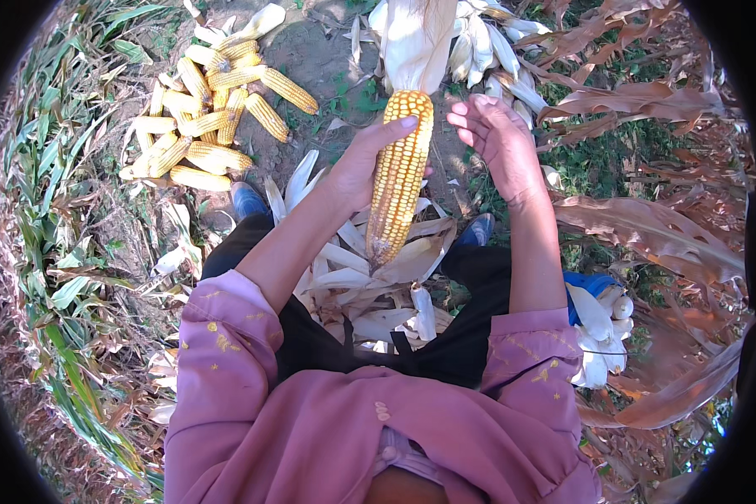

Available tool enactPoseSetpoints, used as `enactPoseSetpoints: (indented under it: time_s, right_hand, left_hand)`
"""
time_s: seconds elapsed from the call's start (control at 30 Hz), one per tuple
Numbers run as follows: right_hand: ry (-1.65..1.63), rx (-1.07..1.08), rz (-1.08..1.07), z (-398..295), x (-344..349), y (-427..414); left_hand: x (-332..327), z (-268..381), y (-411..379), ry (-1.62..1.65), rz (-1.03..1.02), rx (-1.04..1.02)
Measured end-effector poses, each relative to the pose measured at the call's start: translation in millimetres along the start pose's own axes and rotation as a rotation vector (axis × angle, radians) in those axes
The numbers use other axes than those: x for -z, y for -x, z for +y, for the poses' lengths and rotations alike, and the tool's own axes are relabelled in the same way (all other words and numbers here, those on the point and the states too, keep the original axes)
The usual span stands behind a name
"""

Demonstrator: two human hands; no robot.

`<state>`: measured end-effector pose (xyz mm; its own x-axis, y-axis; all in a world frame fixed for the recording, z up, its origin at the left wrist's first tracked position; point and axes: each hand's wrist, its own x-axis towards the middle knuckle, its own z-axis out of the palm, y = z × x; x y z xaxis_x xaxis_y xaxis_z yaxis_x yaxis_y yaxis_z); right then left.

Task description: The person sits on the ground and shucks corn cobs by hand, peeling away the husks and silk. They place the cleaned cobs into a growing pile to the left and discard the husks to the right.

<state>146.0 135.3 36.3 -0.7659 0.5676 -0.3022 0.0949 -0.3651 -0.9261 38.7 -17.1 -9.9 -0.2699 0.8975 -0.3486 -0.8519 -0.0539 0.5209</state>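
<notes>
A yellow ear of corn (401, 179) is gripped in my left hand (362, 160), with the thumb lying across the kernels near its thick end. Its tapered, darker tip points down toward my lap. Pale dry husk (416, 44) spreads from the thick end and stretches away from me past the top edge. To the right of the ear, my right hand (494, 145) is raised with its fingers curved and apart, touching nothing. Most of my left fingers are hidden behind the ear.
Husked ears of corn (205, 120) lie piled at the far left. More ears in pale husks (485, 47) are heaped at the far right. Loose husks (353, 315) cover the ground between my legs. A blue container (583, 283) with husked-over ears stands by my right elbow. Dry stalks (655, 233) crowd the right.
</notes>
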Motion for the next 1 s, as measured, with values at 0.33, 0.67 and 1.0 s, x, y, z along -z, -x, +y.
enactPoseSetpoints:
  time_s: [0.33,0.67,1.0]
  right_hand:
    - [0.177,-0.25,-0.381,24.2,-32.4,12.4]
    - [0.305,-0.291,-0.338,29.3,-28.6,12.4]
    - [0.151,-0.197,-0.294,18.6,-14.8,9.2]
  left_hand:
    - [8.2,15.2,-1.8,0.171,0.083,-0.25]
    - [5.3,21.9,-0.3,0.122,0.161,-0.26]
    - [8.8,9.2,-5.1,-0.125,0.168,-0.209]
